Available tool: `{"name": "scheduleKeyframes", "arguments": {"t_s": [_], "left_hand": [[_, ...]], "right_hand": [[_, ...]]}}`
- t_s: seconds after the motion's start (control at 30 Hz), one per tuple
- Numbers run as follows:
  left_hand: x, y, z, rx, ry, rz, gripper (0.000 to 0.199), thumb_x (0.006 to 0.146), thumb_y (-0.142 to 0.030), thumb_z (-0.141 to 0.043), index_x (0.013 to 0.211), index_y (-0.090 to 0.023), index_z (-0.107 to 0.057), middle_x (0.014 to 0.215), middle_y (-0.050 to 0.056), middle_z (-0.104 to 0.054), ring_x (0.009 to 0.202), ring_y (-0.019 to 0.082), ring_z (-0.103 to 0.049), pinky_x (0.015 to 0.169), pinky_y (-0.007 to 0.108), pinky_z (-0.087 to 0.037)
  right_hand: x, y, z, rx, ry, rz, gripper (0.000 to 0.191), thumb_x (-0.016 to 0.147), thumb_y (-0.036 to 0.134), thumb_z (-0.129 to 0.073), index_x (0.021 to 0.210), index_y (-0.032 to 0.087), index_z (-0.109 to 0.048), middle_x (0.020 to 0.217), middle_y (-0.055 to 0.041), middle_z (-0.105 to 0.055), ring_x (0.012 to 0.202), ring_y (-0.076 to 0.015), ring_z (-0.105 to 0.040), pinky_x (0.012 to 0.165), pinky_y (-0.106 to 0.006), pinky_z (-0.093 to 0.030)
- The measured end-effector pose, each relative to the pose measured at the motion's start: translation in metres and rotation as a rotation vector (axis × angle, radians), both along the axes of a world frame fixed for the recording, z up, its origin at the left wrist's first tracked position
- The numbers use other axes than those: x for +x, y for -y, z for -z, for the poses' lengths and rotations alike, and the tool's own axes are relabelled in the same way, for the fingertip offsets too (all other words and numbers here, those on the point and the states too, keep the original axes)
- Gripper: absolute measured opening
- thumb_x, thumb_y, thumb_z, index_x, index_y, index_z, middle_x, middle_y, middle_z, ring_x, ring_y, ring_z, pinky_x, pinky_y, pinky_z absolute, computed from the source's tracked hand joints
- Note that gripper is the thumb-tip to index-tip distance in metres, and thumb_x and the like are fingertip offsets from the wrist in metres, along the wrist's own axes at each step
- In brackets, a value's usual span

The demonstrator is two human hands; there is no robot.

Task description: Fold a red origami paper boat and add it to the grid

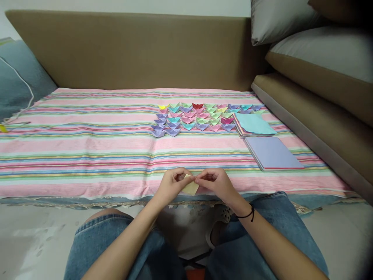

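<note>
The left hand (171,182) and right hand (220,184) nearly meet at the thumbs, each pinched on the top edge of a pale yellow paper (191,189) that hangs between and just below them. Beyond both hands, rows of folded shapes (189,119) stand on a striped cloth (72,146). Beyond the right hand and off to its right lie a lilac stack (274,153) and, farther out, a turquoise-topped stack (256,124).

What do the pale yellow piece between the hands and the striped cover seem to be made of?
Yellow piece: probably thin paper, matte, judging by its flat, straight-edged look. Striped cover: likely matte cloth, as it wrinkles softly; fibre unclear.
</note>
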State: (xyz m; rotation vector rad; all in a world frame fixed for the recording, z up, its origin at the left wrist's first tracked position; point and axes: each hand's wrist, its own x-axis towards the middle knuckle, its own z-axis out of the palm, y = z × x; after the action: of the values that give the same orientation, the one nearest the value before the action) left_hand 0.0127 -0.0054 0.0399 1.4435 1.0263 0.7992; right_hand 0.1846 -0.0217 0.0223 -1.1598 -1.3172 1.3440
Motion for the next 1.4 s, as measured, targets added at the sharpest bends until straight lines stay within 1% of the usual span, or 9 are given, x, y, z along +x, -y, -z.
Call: {"name": "scheduleKeyframes", "arguments": {"t_s": [0.2,0.37,0.47,0.57,0.7,0.93,1.1,1.2,1.4], "left_hand": [[-0.006,-0.005,0.000,-0.034,-0.079,0.070,0.033,0.076,-0.043,-0.059,0.064,-0.013,-0.063,0.052,-0.003,-0.046,0.049,0.008,-0.037,0.046,0.022,-0.025],[-0.004,-0.005,0.001,-0.103,0.004,0.048,0.030,0.076,-0.043,-0.060,0.071,-0.013,-0.063,0.059,-0.001,-0.055,0.055,0.011,-0.048,0.051,0.021,-0.035],[-0.002,-0.005,0.002,-0.102,0.104,0.036,0.028,0.067,-0.035,-0.071,0.085,-0.015,-0.062,0.077,0.002,-0.064,0.070,0.013,-0.058,0.063,0.023,-0.044],[-0.001,-0.005,0.004,-0.153,0.157,-0.016,0.031,0.058,-0.030,-0.079,0.080,-0.015,-0.063,0.077,0.003,-0.067,0.069,0.014,-0.061,0.065,0.025,-0.048],[-0.002,-0.006,0.005,-0.232,0.229,-0.101,0.027,0.056,-0.031,-0.080,0.071,-0.013,-0.065,0.066,0.003,-0.068,0.059,0.013,-0.062,0.059,0.025,-0.050],[-0.006,-0.008,0.000,-0.275,0.274,-0.123,0.028,0.056,-0.031,-0.080,0.076,-0.014,-0.071,0.064,0.003,-0.071,0.058,0.013,-0.063,0.059,0.024,-0.051],[-0.005,-0.007,0.005,-0.228,0.212,-0.145,0.027,0.056,-0.032,-0.080,0.074,-0.014,-0.071,0.062,0.003,-0.070,0.051,0.011,-0.059,0.052,0.022,-0.047],[-0.002,-0.005,0.007,-0.204,0.182,-0.115,0.028,0.059,-0.033,-0.078,0.077,-0.013,-0.070,0.061,0.003,-0.068,0.052,0.012,-0.059,0.051,0.022,-0.046],[0.006,0.000,0.008,-0.258,0.300,-0.127,0.046,0.055,-0.027,-0.081,0.092,-0.016,-0.056,0.063,-0.003,-0.066,0.058,0.012,-0.063,0.057,0.022,-0.048]], "right_hand": [[0.000,0.001,-0.002,-0.129,-0.043,-0.049,0.021,0.061,0.035,-0.077,0.063,0.016,-0.067,0.061,-0.0028,-0.067,0.055,-0.0167,-0.063,0.053,-0.028,-0.053],[0.002,-0.001,0.000,-0.065,0.012,-0.011,0.020,0.063,0.034,-0.076,0.064,0.015,-0.067,0.060,-0.0033,-0.066,0.053,-0.0155,-0.061,0.051,-0.026,-0.049],[0.004,-0.003,0.001,-0.030,0.016,0.066,0.021,0.063,0.035,-0.075,0.063,0.015,-0.067,0.058,-0.0033,-0.065,0.052,-0.0147,-0.059,0.050,-0.025,-0.047],[0.004,-0.004,-0.001,-0.038,-0.021,0.135,0.021,0.061,0.035,-0.076,0.063,0.016,-0.067,0.060,-0.0031,-0.066,0.053,-0.0146,-0.058,0.050,-0.026,-0.047],[0.002,-0.004,-0.004,-0.039,-0.074,0.156,0.021,0.059,0.035,-0.077,0.065,0.017,-0.068,0.060,-0.0025,-0.065,0.055,-0.0156,-0.059,0.052,-0.027,-0.048],[0.003,-0.005,-0.005,-0.045,-0.101,0.170,0.020,0.059,0.032,-0.078,0.069,0.017,-0.068,0.063,-0.0023,-0.066,0.059,-0.0152,-0.060,0.055,-0.026,-0.048],[0.003,-0.005,0.004,0.005,-0.072,0.049,0.025,0.065,0.031,-0.075,0.083,0.018,-0.064,0.075,-0.0036,-0.069,0.070,-0.0173,-0.065,0.063,-0.028,-0.051],[0.002,-0.005,0.007,-0.005,-0.056,0.005,0.031,0.061,0.030,-0.078,0.085,0.018,-0.062,0.075,-0.0034,-0.069,0.068,-0.0182,-0.065,0.061,-0.028,-0.052],[-0.001,-0.006,0.006,-0.013,-0.157,0.188,0.033,0.056,0.031,-0.081,0.080,0.017,-0.062,0.072,-0.0026,-0.067,0.066,-0.0163,-0.063,0.063,-0.028,-0.052]]}}
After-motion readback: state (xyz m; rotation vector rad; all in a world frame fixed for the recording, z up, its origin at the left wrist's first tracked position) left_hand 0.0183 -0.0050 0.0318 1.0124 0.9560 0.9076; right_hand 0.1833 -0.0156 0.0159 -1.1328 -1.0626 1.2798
